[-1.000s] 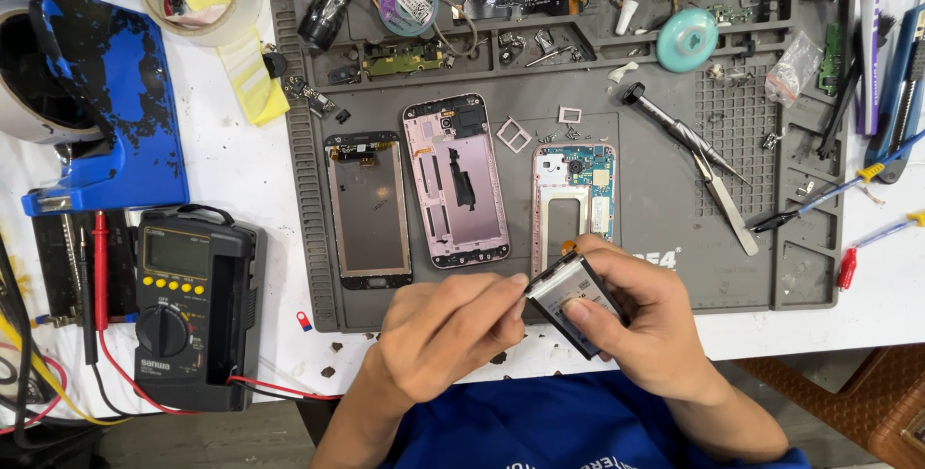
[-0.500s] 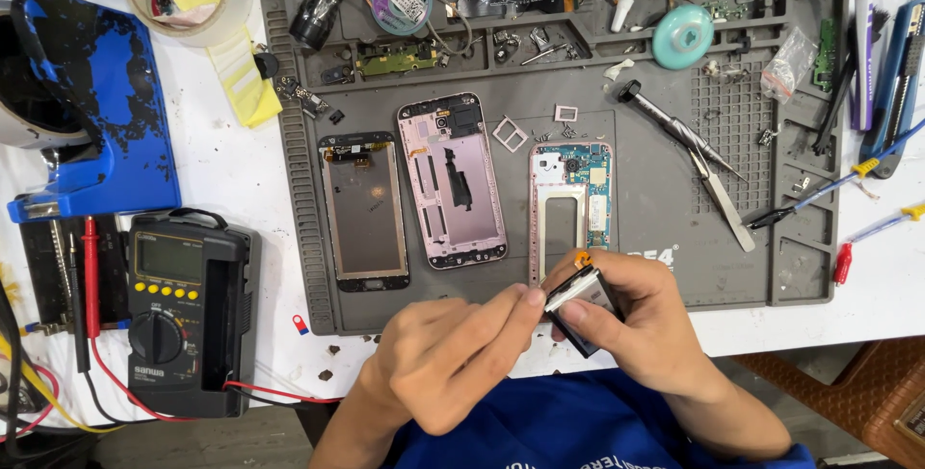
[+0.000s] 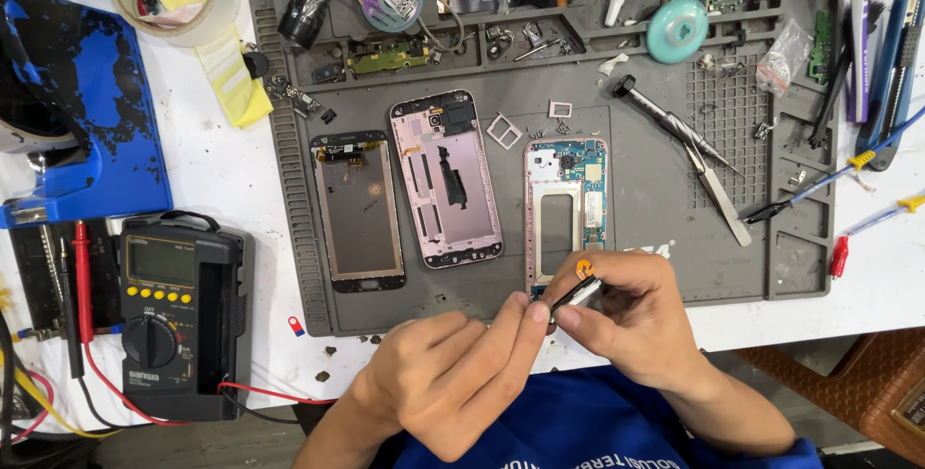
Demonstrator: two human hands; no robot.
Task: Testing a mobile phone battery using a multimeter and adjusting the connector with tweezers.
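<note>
Both hands meet at six o'clock over the grey repair mat's [image 3: 655,228] near edge. The right hand [image 3: 636,320] pinches a slim phone battery [image 3: 575,294], its long axis tilted toward two o'clock; the left hand's [image 3: 453,373] fingertips grip its lower-left end.

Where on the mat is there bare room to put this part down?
Bare mat lies between the phone frame and the tweezers, and along the front edge under the screen. The top trays are crowded; both hands hold the part.

Held part [image 3: 576,293] mostly hidden by fingers [image 3: 617,286]
</note>
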